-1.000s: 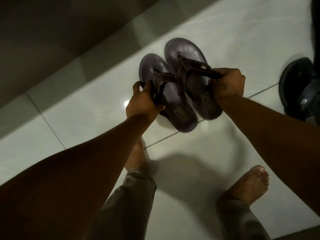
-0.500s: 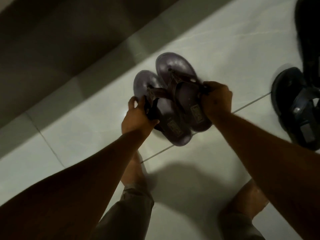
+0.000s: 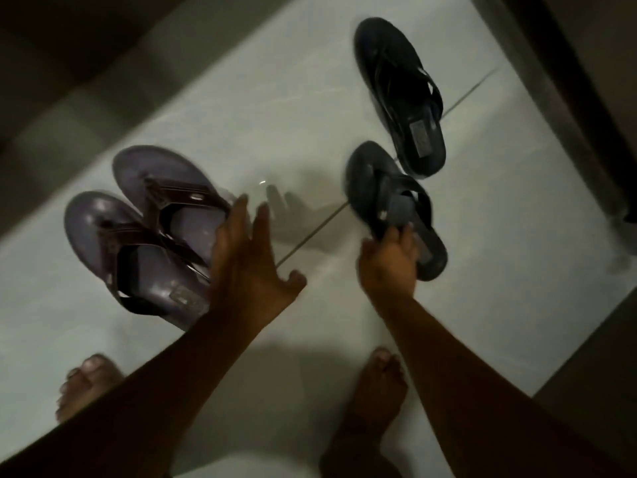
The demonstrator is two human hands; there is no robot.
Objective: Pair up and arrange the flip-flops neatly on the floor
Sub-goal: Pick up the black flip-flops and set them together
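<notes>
Head view shows the right hand [image 3: 389, 267] with its grip pinching the heel end of a dark flip-flop [image 3: 393, 208], fingers curled onto the sole beside the strap. That flip-flop's long axis runs from the heel at the hand up and to the left toward its toe, and I cannot tell whether it is lifted or touching the floor [image 3: 499, 219]. Its likely mate, the second dark flip-flop [image 3: 400, 94], lies flat further from the person, heel just beside the held one's toe and its axis tilted a little differently. The coming move turns on this: the mate lies ahead of the grip and slightly to the right, so the held one probably has to be slid forward and turned until both lie parallel, toes level.

Over on the left, the left hand [image 3: 248, 267] is spread, fingers splayed, holding nothing, partly over the heel of the purple pair [image 3: 155, 225], which lies on the floor side by side with the soles touching.

Compared with half a second ago, both hands have let go of the purple pair, which was then held up by its straps; the right hand has moved across to the dark flip-flop, and the view has swung right, bringing both dark ones fully into sight.
</notes>
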